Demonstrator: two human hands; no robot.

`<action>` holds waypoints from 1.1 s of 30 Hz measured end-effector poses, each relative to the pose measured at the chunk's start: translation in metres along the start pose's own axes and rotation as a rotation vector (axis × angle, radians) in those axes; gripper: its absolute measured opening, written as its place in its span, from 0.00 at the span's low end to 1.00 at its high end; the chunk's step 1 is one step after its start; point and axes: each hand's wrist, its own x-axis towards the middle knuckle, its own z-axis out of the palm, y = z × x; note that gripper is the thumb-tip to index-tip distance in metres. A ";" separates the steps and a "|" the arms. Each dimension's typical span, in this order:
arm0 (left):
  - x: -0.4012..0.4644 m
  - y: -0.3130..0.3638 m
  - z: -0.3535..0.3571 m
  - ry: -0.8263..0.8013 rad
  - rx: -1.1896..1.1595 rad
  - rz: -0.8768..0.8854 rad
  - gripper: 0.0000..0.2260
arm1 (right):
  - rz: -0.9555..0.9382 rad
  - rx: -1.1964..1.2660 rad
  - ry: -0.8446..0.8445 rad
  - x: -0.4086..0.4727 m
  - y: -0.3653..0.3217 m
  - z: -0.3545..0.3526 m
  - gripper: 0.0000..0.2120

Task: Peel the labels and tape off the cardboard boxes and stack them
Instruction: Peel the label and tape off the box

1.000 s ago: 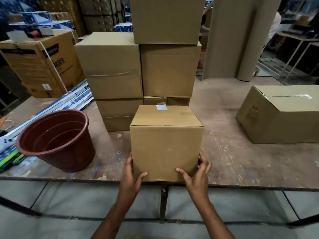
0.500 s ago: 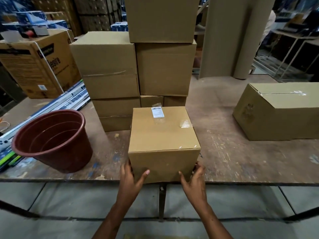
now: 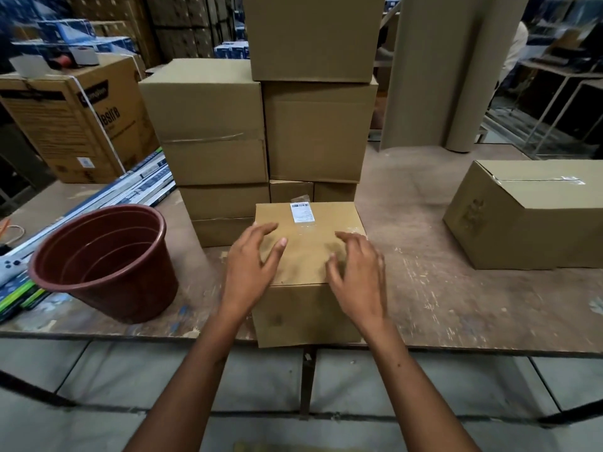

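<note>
Sitting at the near edge of the surface (image 3: 424, 256), the small cardboard box (image 3: 306, 308) lies under both hands. The left hand (image 3: 251, 269) and right hand (image 3: 357, 272) hover over its top, fingers spread and loosely bent, holding nothing. A white label (image 3: 302, 212) sits just beyond the fingertips.

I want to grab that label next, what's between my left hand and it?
Head view: only bare cardboard of the box top between the left hand and the white label.
</note>
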 end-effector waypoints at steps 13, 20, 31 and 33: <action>0.064 -0.029 0.045 -0.222 0.429 0.123 0.15 | -0.130 -0.223 -0.374 0.087 -0.014 0.052 0.20; 0.100 -0.029 0.058 -0.227 0.496 0.050 0.15 | 0.087 -0.295 -0.288 0.133 -0.013 0.077 0.21; 0.099 -0.040 0.069 -0.193 0.370 -0.049 0.14 | 0.431 -0.108 -0.271 0.162 -0.008 0.105 0.27; 0.099 -0.039 0.068 -0.189 0.341 -0.070 0.14 | 0.480 -0.053 -0.317 0.166 -0.008 0.105 0.27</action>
